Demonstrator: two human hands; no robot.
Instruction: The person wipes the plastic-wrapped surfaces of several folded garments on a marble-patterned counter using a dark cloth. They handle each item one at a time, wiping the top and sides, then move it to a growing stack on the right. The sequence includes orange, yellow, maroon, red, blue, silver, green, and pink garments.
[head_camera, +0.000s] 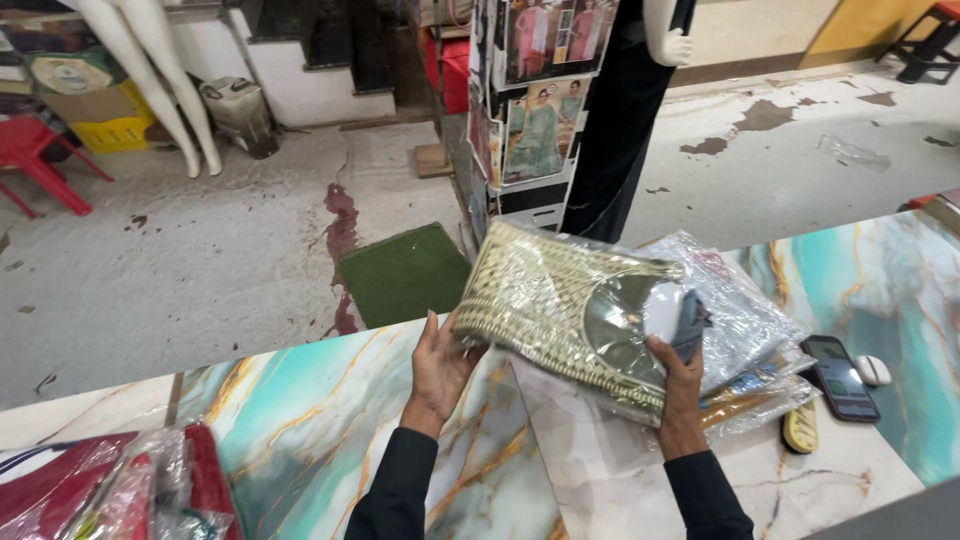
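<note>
While it hangs above the counter rather than resting on it, the gold embroidered garment packet (560, 310) sits between the two hands, tilted so its long side runs from upper left down to lower right. It is wrapped in clear plastic, and a pale round patch and a grey fold of cloth show at its right end. The left hand (437, 372) comes up under the packet's lower left corner, fingers curled around the edge and gripping it. The right hand (680, 385) closes on the lower right end, thumb on top of the plastic and fingers underneath, so both hands clasp the same packet from opposite ends. Both wrists wear dark sleeves (400, 490).

Just behind and below the right end of the held packet lies a stack of other clear-wrapped packets (745, 330), resting on the counter and partly covered by the packet in hand. The marble-patterned counter (300, 420) is white with teal and gold veins. To the right of the stack, a phone (842, 376) lies flat with a small white case (873, 370) just beside it. At the near left corner lie red packets in plastic (100, 490), well apart from the hands. Beyond the counter, a green mat (403, 272) lies on the worn floor, near a display rack of pictures (535, 100) and white mannequin legs (160, 80).
</note>
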